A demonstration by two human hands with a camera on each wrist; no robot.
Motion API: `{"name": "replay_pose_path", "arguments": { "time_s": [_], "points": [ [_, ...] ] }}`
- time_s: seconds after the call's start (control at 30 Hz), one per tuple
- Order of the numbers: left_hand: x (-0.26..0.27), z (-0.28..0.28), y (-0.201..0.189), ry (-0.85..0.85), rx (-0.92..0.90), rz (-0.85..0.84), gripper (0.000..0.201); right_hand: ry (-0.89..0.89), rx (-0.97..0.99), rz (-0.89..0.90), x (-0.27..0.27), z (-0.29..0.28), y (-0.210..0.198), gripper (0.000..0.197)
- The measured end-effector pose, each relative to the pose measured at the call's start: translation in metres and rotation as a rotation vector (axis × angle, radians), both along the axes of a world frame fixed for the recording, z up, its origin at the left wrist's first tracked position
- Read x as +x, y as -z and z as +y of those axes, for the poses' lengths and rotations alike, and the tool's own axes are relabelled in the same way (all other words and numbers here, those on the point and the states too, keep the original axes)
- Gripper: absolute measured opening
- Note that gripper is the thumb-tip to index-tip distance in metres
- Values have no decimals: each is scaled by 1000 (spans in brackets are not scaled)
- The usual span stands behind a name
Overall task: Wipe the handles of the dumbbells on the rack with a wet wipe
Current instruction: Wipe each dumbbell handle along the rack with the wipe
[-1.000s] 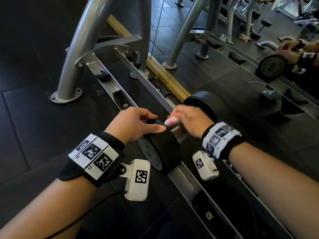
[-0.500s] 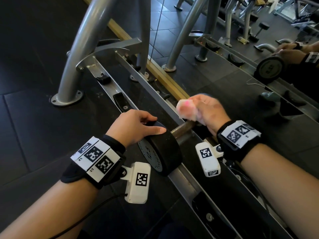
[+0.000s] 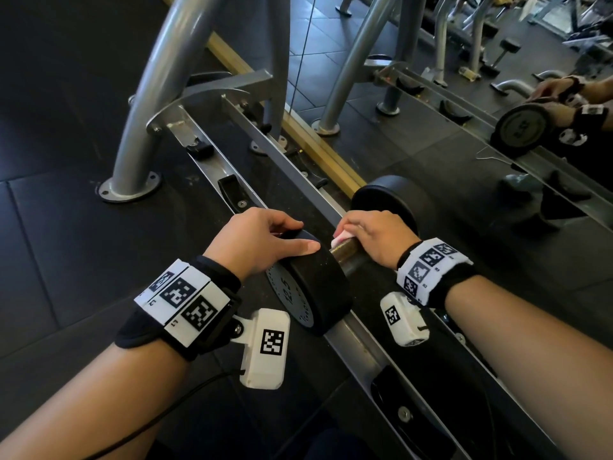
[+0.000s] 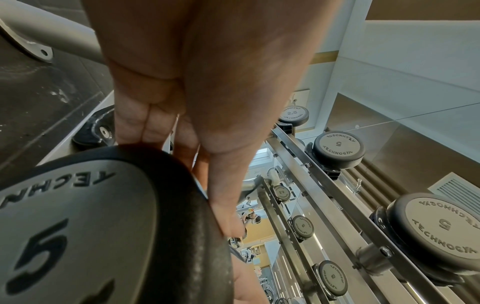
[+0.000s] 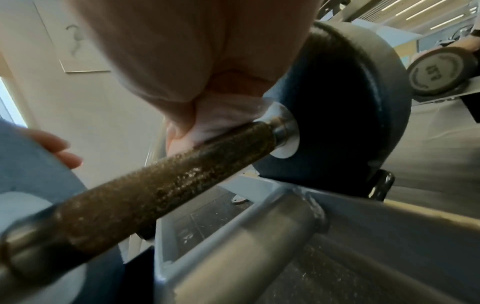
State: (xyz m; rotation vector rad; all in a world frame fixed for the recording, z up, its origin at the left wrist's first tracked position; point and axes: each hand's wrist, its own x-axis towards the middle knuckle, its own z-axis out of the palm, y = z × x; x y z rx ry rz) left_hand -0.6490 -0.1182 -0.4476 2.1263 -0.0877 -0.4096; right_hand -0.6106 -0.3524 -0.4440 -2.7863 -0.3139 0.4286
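Right hand (image 3: pixel 374 237) clamped on wet wipe (image 3: pixel 340 241) over the handle (image 5: pixel 166 185); left hand (image 3: pixel 258 244) lies flat, steadying the dumbbell's (image 3: pixel 318 287) near head on the rack (image 3: pixel 358 340). Risk: dumbbell rolls if left lets go; handle's underside gets missed.

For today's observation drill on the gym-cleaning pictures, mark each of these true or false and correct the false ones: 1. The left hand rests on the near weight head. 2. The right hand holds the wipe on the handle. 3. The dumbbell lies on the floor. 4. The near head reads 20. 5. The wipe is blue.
1. True: the left hand rests on the near weight head.
2. True: the right hand presses the wet wipe onto the handle.
3. False: the dumbbell sits on the rack.
4. False: it reads 12.5.
5. False: it looks pinkish white.
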Motion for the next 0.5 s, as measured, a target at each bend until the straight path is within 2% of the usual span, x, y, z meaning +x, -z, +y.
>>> {"name": "replay_pose_path", "arguments": {
  "time_s": [0.23, 0.37, 0.43, 0.5],
  "points": [
    [1, 0, 1, 14, 7, -9, 49, 24, 189, 39, -20, 4, -3, 23],
    [2, 1, 2, 9, 19, -27, 49, 33, 328, 142, -15, 9, -16, 24],
    [2, 1, 3, 6, 10, -28, 50, 117, 378, 93, -4, 8, -21, 23],
    [3, 1, 5, 2, -4, -20, 50, 213, 442, -46, 8, 6, -23, 24]
  ]
}}
